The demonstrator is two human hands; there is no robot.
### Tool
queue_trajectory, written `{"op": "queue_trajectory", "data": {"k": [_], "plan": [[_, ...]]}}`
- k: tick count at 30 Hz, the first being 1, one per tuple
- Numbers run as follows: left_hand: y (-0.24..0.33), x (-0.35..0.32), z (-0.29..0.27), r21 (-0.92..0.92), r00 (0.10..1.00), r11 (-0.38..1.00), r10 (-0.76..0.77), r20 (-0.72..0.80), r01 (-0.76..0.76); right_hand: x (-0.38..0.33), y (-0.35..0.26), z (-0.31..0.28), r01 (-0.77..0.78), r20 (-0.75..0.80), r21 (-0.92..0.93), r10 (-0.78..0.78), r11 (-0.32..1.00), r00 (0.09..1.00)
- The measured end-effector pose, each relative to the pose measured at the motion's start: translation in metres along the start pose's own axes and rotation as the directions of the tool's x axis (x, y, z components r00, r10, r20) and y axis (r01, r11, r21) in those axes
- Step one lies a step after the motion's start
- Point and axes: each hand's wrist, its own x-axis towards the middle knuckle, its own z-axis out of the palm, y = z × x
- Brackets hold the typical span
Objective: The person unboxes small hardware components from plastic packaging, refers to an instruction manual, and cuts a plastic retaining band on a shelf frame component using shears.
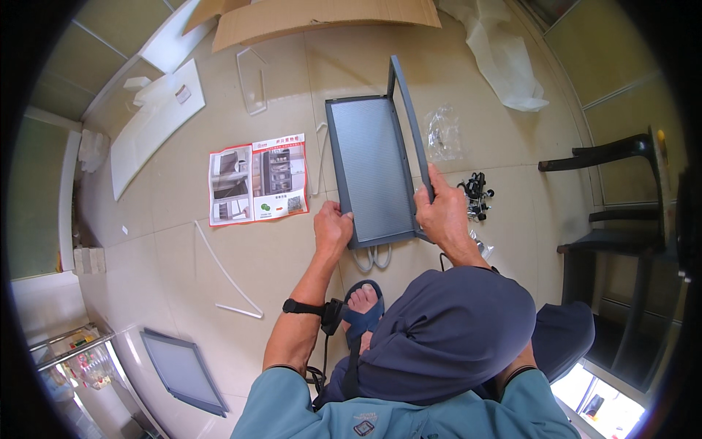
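A dark grey rectangular mesh shelf (369,161) lies in front of me on the tiled floor. Along its right side stands a narrow dark grey frame (408,124), tilted up from the shelf. My left hand (333,227) is closed on the shelf's near left corner, thumb over the rim. The near end of the upright frame is gripped by my right hand (443,212), with fingers wrapped round its edge. Light grey bent tubes (373,257) stick out under the shelf's near edge. Black casters and small hardware (477,196) lie in a pile beside my right hand.
A printed instruction sheet (259,180) lies left of the shelf. Thin white bent rods (234,282) are spread on the floor. Another grey panel (183,372) rests at the near left. A cardboard box (322,23) is at the back, plastic wrapping (501,55) at the back right, and a dark chair (621,241) on the right.
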Motion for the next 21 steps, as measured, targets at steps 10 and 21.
{"op": "queue_trajectory", "data": {"k": [10, 21], "plan": [[-0.009, 0.004, 0.008, -0.124, 0.996, 0.992, -0.029, 0.083, 0.04, 0.006, -0.004, 0.052, -0.286, 0.454, 0.37, 0.096, 0.884, 0.886], [-0.017, 0.006, 0.007, -0.483, 0.93, 0.84, -0.066, 0.36, 0.247, 0.016, 0.003, 0.096, -0.49, 0.761, 0.127, 0.232, 0.863, 0.606]]}}
